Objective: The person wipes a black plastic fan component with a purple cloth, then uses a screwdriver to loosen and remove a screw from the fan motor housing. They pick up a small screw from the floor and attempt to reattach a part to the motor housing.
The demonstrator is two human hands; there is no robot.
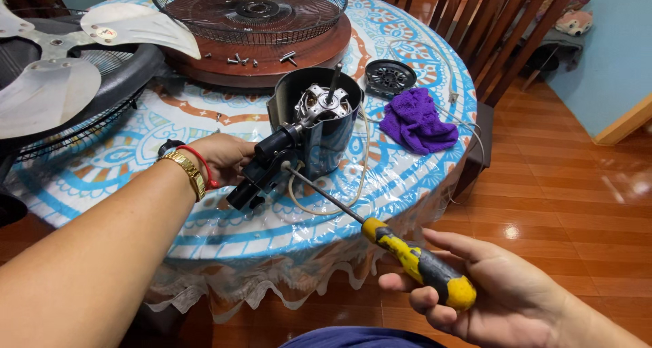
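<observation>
The dark cylindrical fan motor housing (316, 127), shaft up, stands near the round table's front edge on the blue patterned plastic-covered tablecloth (421, 178). My left hand (221, 159) is clamped on its black neck bracket, I judge to steady it. My right hand (489, 290) is closed around the yellow-and-black screwdriver (370, 229), tip set against the bracket. Behind lie loose screws (244, 60), a wire fan grille (251, 8), a purple cloth (415, 120) and silver fan blades (61, 63).
</observation>
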